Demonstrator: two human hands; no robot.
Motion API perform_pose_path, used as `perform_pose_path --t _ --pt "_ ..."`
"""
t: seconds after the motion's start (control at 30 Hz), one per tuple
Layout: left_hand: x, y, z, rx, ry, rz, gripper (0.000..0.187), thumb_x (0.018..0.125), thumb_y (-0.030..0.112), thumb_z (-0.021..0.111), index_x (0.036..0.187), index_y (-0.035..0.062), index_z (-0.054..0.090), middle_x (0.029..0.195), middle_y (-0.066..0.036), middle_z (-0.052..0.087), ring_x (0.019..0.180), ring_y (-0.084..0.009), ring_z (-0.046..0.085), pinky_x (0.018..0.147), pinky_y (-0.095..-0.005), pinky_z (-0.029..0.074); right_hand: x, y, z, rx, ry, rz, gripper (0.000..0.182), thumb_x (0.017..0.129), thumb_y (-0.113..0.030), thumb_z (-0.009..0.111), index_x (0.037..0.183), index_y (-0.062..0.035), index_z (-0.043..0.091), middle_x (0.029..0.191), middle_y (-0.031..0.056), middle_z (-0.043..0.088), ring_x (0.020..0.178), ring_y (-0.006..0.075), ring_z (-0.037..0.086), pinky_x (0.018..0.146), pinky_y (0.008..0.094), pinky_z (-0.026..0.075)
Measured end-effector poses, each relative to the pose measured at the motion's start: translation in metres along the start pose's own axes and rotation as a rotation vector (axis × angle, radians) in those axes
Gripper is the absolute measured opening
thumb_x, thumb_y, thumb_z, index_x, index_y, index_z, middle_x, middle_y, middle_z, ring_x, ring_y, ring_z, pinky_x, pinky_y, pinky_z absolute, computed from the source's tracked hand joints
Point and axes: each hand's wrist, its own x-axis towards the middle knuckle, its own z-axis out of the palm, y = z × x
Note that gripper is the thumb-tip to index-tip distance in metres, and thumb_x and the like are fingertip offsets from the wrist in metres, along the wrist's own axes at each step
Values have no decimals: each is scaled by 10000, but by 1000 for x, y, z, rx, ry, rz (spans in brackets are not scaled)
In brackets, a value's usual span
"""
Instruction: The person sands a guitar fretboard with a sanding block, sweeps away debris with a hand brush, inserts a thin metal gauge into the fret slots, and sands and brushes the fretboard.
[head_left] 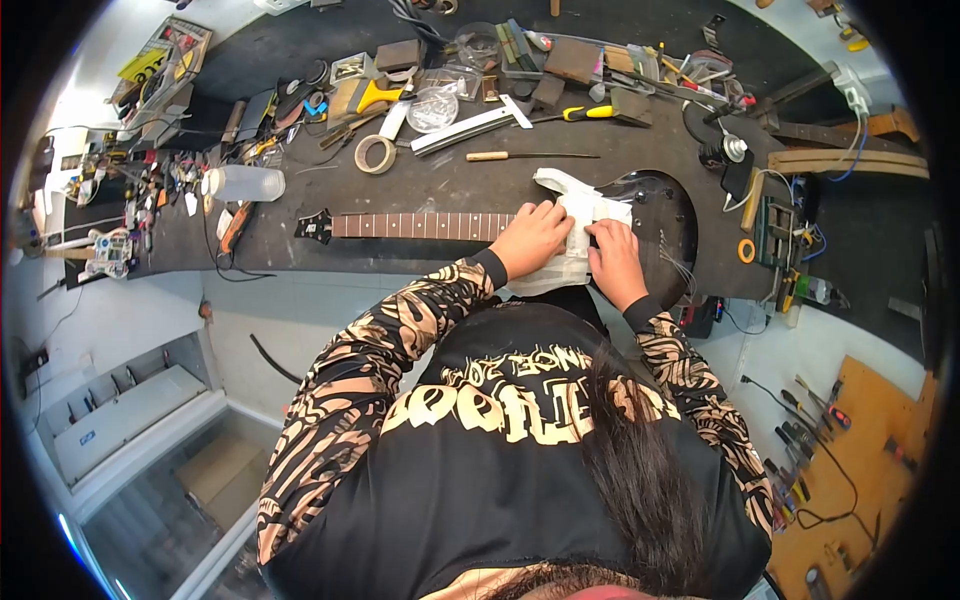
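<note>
An electric guitar lies across the workbench, with its dark glossy body (672, 205) on the right and its fretted neck (415, 226) pointing left. White masking tape or paper (577, 215) covers the part of the body nearest the neck and hangs over the front edge. My left hand (533, 242) rests on the neck's end and the edge of this covering, fingers apart. On the covering's right side lies my right hand (616, 262), fingertips against the white surface. Both thumbs are largely hidden. Loose strings or wires (677, 265) show on the lower body.
Behind the guitar are a tape roll (375, 154), a try square (470, 130), a thin wooden-handled tool (530, 156) and a yellow-handled tool (588, 114). A plastic bottle (245, 183) lies at left. Cluttered tools fill the bench's back; a pegboard of tools (850, 480) is lower right.
</note>
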Motion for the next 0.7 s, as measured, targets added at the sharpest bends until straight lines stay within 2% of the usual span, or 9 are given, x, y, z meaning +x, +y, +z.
perform_pose_path --t 0.2,0.47,0.7 --pt "-5 -7 -15 -17 -20 1 591 932 259 922 1447 77 696 1295 -94 680 1226 -309 653 1030 -454 523 4 6 -1 24 -1 -75 441 934 -21 792 1364 -69 708 1353 116 675 1372 362 625 1224 529 454" --pt "-27 -18 -36 9 -34 -91 580 950 291 923 1443 68 716 1292 -85 686 1220 -308 659 1047 -453 526 6 8 4 28 -32 -175 497 938 -24 788 1423 -56 688 1399 134 658 1394 375 617 1239 539 447" --pt "-71 -55 -63 63 -93 -167 595 943 315 923 1458 95 722 1316 -75 689 1257 -311 660 1066 -468 520 16 3 7 22 -20 -267 568 947 -65 822 1492 -42 667 1458 140 658 1427 373 605 1249 531 445"
